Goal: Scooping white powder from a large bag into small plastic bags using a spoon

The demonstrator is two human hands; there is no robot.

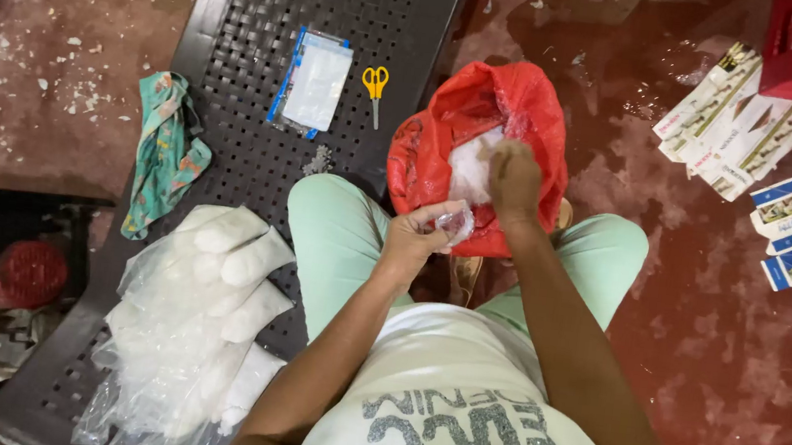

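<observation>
- Head view, looking straight down at a seated person on a dark perforated metal bench point(239, 26).
- Left hand point(414, 240), forearm angled up from the lap, fingers pinched around a small clear plastic pouch point(456, 223) above the knees.
- Right hand point(514, 178), arm stretched forward, reaches into a red plastic bag point(528, 108) of white material between the legs; fingers curled downward, and whether they grasp anything cannot be told.
- Filled white packets in clear plastic point(196, 319) are heaped on the bench to the left.
- Yellow scissors point(375, 86) lie on the bench ahead.
</observation>
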